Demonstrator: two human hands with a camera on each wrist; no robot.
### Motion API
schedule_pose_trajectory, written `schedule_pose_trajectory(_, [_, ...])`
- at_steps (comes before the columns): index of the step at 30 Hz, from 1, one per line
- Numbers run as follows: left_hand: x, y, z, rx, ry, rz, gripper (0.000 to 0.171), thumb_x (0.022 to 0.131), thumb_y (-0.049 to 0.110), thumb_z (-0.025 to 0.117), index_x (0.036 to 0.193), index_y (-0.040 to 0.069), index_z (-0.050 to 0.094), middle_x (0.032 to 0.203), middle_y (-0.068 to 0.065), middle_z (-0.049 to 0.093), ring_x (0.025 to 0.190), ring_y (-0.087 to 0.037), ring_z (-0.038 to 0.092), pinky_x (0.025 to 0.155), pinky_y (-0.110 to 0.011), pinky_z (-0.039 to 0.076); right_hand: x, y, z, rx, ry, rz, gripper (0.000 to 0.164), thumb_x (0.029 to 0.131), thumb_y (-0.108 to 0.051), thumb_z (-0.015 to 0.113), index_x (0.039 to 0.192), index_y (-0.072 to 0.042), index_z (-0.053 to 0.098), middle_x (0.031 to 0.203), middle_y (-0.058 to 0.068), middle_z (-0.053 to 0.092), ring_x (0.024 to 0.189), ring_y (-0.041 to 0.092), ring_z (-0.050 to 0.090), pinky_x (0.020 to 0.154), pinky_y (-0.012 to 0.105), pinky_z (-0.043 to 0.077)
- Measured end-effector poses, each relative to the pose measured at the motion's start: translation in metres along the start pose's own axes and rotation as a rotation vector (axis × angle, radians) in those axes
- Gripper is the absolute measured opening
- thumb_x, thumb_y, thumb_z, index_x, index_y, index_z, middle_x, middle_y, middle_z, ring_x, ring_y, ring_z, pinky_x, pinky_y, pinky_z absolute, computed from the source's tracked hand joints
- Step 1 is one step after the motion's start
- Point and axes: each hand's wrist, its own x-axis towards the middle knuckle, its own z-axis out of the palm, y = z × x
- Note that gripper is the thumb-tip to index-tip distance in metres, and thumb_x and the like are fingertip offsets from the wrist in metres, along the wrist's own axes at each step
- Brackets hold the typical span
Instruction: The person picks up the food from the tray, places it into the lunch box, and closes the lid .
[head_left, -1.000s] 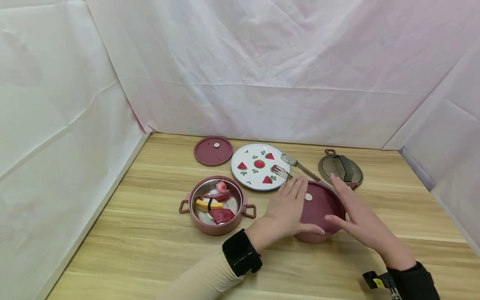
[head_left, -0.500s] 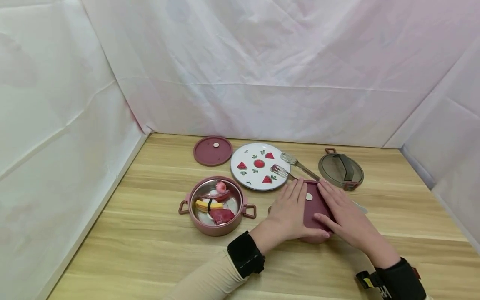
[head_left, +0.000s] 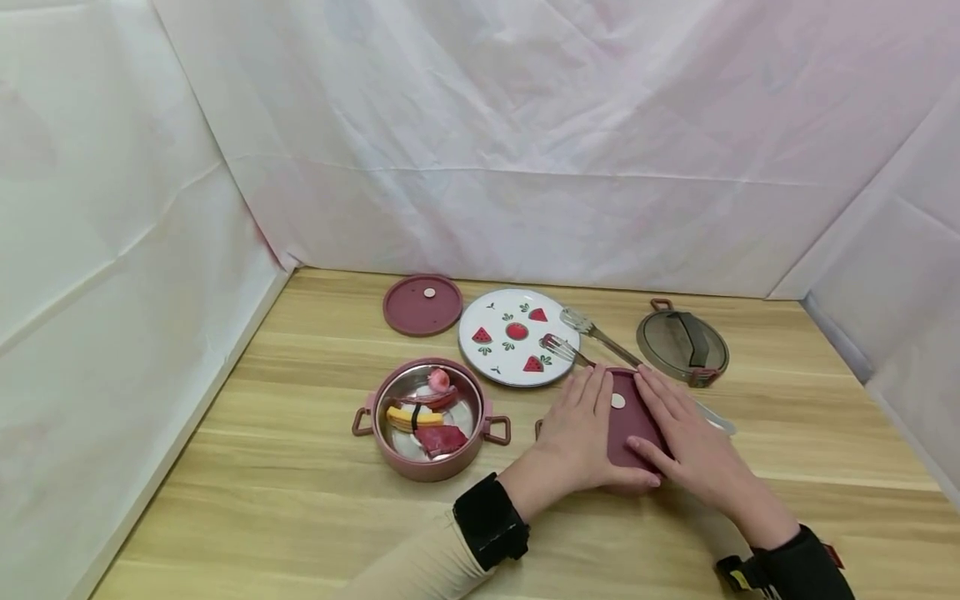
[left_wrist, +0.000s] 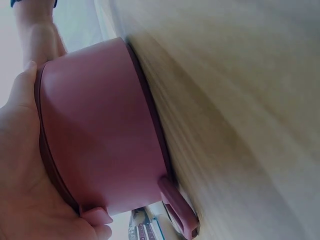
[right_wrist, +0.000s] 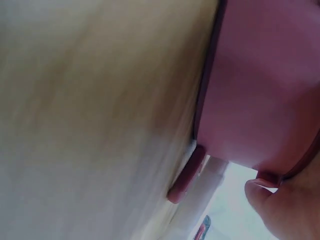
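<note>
A pink-maroon pot (left_wrist: 102, 130) stands upright on the wooden table, with a flat maroon lid (head_left: 628, 429) bearing a pale round dot on top. My left hand (head_left: 566, 446) rests on the lid's left side, fingers straight and pointing away. On the opposite side, my right hand (head_left: 693, 437) lies over the lid's edge in the same way, thumbs close together at the near rim. Both wrist views show the lid sitting at the pot's rim, with a fingertip beside a small tab. The hands hide much of the lid and pot from the head view.
Left of the hands stands a second pot (head_left: 431, 471) with toy food inside. Behind lie another maroon lid (head_left: 412, 315), a white fruit-patterned plate (head_left: 491, 312), a fork (head_left: 570, 350), a slotted utensil (head_left: 600, 335) and a dark see-through lid (head_left: 671, 342). White cloth walls (head_left: 480, 225) surround the table.
My right hand has come down and leftward onto the lid, its fingers now lying along the edge. The left hand stays on its side, shifted only slightly.
</note>
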Motion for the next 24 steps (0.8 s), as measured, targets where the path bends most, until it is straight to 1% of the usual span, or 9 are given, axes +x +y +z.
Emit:
schedule_pose_trajectory(3, [-0.0003, 0.0013, 0.0010, 0.010, -0.008, -0.006, 0.133, 0.067, 0.099, 0.039, 0.162, 0.013, 0.005, 0.170, -0.004, 0.002, 0.157, -0.018, 0.007, 0.128, -0.033, 0.014, -0.0016, -0.0003, 0.0006, 0.017, -0.002, 0.006, 0.081, 0.095, -0.038, 0.064, 0.158, -0.007, 0.025, 0.165, 0.013, 0.026, 0.156, 0.019, 0.015, 0.116, 0.004, -0.007])
schedule_pose_trajectory(4, [-0.0001, 0.0016, 0.0010, 0.013, -0.012, -0.009, 0.133, 0.067, 0.099, 0.039, 0.162, 0.013, 0.005, 0.170, -0.004, 0.001, 0.157, -0.018, 0.006, 0.128, -0.033, 0.014, -0.0021, 0.0004, 0.0013, 0.021, -0.001, 0.003, 0.080, 0.095, -0.038, 0.064, 0.158, -0.008, 0.025, 0.165, 0.013, 0.025, 0.156, 0.017, 0.013, 0.116, 0.005, -0.007])
schedule_pose_trajectory(11, [0.0008, 0.0023, 0.0004, 0.027, -0.039, -0.009, 0.131, 0.067, 0.099, 0.037, 0.162, 0.015, 0.006, 0.170, -0.004, 0.001, 0.157, -0.018, 0.004, 0.129, -0.035, 0.014, -0.0021, 0.0001, 0.0017, 0.016, -0.004, 0.020, 0.081, 0.094, -0.040, 0.065, 0.159, -0.011, 0.026, 0.166, 0.010, 0.024, 0.154, 0.025, 0.020, 0.113, 0.002, -0.007])
schedule_pose_trajectory(24, [0.0005, 0.0007, -0.0014, -0.004, -0.034, -0.002, 0.129, 0.068, 0.098, 0.039, 0.162, 0.014, 0.008, 0.170, -0.004, 0.002, 0.157, -0.017, 0.005, 0.128, -0.032, 0.012, -0.0024, -0.0013, 0.0009, 0.034, 0.003, 0.023, 0.081, 0.093, -0.040, 0.067, 0.158, -0.012, 0.027, 0.166, 0.010, 0.024, 0.154, 0.025, 0.019, 0.112, 0.002, -0.008])
